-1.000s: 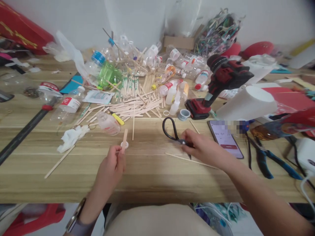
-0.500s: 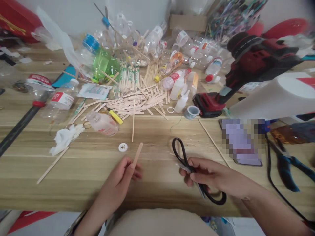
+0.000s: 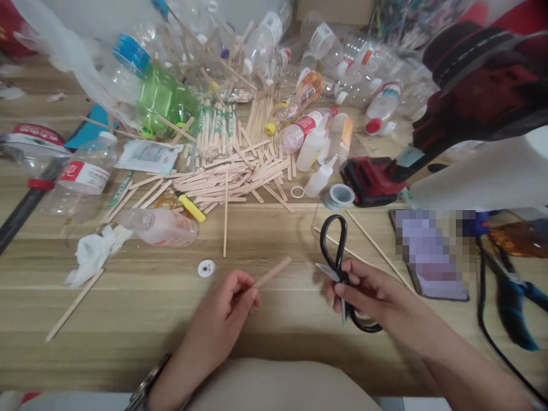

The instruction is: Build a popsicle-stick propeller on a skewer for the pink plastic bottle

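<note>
Pinched between the thumb and fingers of my left hand [image 3: 233, 311] is a flat wooden craft stick [image 3: 274, 272], its free end tilted up to the right. My right hand [image 3: 372, 297] grips black-handled scissors [image 3: 334, 242] near the pivot, with the blades apart and one tip toward the left. A gap separates the stick from the scissors. A white plastic disc [image 3: 206, 268] lies beyond my left hand. One thin wooden stick [image 3: 226, 220] points toward me, and others lie on the table behind the scissors.
A heap of craft sticks [image 3: 231, 177] covers the table's middle, with plastic bottles [image 3: 299, 131] behind. A pinkish bottle [image 3: 165, 226] and crumpled tissue [image 3: 96, 251] lie left. On the right are a red-black power tool [image 3: 372, 180], a phone [image 3: 432, 257] and pliers [image 3: 511, 302].
The craft stick in my left hand has swung from nearly upright to pointing right, toward the scissors. My right hand has turned the scissors more upright. The view has shifted slightly.
</note>
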{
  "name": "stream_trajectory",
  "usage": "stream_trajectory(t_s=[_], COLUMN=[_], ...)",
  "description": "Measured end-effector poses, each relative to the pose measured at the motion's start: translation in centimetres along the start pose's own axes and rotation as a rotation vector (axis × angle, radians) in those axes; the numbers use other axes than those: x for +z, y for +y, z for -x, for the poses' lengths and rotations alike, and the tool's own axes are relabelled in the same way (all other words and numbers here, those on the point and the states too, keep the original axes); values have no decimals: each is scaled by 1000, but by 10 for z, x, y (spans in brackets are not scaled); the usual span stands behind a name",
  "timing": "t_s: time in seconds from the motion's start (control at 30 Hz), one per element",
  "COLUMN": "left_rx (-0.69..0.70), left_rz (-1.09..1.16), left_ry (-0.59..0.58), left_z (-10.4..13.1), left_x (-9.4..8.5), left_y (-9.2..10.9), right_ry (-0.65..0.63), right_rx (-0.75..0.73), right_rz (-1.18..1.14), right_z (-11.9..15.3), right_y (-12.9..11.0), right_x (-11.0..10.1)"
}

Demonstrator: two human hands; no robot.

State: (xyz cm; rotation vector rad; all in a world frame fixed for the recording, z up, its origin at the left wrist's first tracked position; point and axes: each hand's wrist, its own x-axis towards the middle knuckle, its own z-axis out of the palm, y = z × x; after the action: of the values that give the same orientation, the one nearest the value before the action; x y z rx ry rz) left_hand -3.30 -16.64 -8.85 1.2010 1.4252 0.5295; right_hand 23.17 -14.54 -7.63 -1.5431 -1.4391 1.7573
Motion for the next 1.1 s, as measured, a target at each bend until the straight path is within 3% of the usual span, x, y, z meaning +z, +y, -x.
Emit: stream_trajectory(t_s=[0.13,0.23,0.43,0.57,0.73,0.93,1.1], left_rx=[6,103,346,345,378,393,445], left_rz=[78,6,-242,-265,-367,-606,-621], left_ry=[-90,-93,115,172,119,140,147], left_z=[0,6,19,24,25,5,-9], left_x=[4,7,9,6,0,2,10], left_y=[5,8,6,5,2,-3,-2], right_ry=[162,235,67,67,59,200,55], right_rx=[0,-19,-14,-26,-46,-184,-209], right_rz=[-165,-196,-180,-99,31,412,427], right_z=[-4,-7,-5,2,7,5,1], right_y=[-6,-13,-19,-20,-14,-13,-20], right_x=[22,35,45,45,38,19,15])
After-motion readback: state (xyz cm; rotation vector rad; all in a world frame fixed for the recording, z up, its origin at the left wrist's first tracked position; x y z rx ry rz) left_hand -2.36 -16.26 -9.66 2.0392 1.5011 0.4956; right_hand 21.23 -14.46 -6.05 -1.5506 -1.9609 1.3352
